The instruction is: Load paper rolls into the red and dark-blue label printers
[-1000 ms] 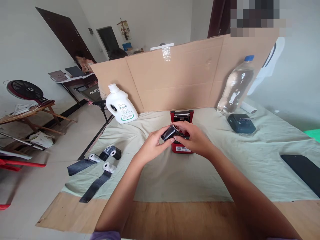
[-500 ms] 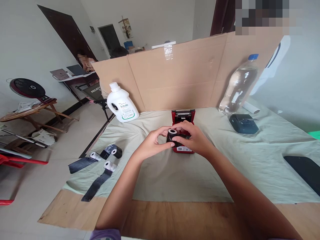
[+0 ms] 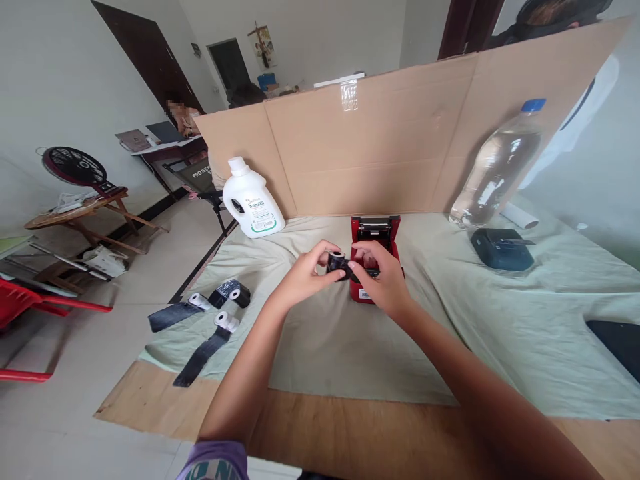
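Observation:
A small black paper roll (image 3: 337, 262) with a pale core is gripped upright between the thumb and fingers of my left hand (image 3: 313, 269). My right hand (image 3: 377, 273) pinches the roll's dark edge or loose end at its right side; exactly which, I cannot tell. Just behind and under my right hand stands a red and black label printer (image 3: 376, 230) with its lid raised. My fingers hide part of its inside. Farther left lie several partly unrolled paper rolls (image 3: 227, 321) with black strips trailing from them.
A white detergent bottle (image 3: 255, 203) and a large water bottle (image 3: 505, 170) stand before a cardboard screen (image 3: 360, 153). At the right are a dark boxy device (image 3: 501, 250), a white tube (image 3: 520, 215) and a black phone-like slab (image 3: 617, 340). Another person (image 3: 185, 120) sits beyond the screen.
Both hands have shifted slightly apart, the roll going left with my left hand, away from the printer's front. The camera view has turned a little leftward.

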`<action>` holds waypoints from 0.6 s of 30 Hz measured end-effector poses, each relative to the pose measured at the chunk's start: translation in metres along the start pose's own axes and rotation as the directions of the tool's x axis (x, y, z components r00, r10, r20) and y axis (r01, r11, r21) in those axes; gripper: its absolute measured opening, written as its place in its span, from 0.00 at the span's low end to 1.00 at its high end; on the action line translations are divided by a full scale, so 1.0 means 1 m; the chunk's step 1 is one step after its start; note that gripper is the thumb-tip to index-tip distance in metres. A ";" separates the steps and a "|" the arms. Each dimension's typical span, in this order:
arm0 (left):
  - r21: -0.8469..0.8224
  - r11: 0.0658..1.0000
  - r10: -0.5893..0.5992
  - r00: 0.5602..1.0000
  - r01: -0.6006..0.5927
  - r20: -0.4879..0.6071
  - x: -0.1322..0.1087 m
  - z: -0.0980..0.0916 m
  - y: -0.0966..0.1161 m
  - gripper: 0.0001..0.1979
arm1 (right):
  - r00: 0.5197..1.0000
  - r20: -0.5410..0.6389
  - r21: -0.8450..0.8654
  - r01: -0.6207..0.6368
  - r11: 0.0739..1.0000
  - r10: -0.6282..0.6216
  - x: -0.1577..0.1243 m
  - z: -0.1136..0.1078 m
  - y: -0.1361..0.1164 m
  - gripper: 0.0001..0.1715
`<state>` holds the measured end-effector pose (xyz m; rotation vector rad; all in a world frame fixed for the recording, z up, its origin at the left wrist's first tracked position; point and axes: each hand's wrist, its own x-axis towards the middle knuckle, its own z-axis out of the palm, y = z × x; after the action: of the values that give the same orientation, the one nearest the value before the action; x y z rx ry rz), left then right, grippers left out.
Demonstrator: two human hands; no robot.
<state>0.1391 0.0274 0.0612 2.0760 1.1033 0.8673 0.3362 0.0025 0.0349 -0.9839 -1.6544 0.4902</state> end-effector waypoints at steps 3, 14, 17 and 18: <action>0.137 0.989 -0.029 0.984 0.053 -0.175 0.007 -0.024 -0.044 0.17 | 0.989 -0.054 -0.088 0.131 0.987 -0.136 -0.025 0.025 0.000 0.08; 0.470 0.595 -0.400 0.747 0.652 -0.530 0.005 -0.111 -0.165 0.11 | 0.784 0.509 0.044 0.388 0.921 -0.355 -0.111 0.095 0.006 0.13; 0.501 0.578 -0.433 0.762 0.645 -0.482 0.010 -0.122 -0.175 0.15 | 0.796 0.516 0.028 0.355 0.935 -0.317 -0.106 0.090 0.010 0.13; 0.506 0.573 -0.443 0.763 0.644 -0.470 0.011 -0.124 -0.179 0.17 | 0.799 0.518 0.026 0.342 0.939 -0.305 -0.104 0.089 0.011 0.13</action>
<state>-0.0338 0.1448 0.0000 1.8838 2.3491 0.4990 0.2630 -0.0606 -0.0633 -0.6156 -2.2899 0.4899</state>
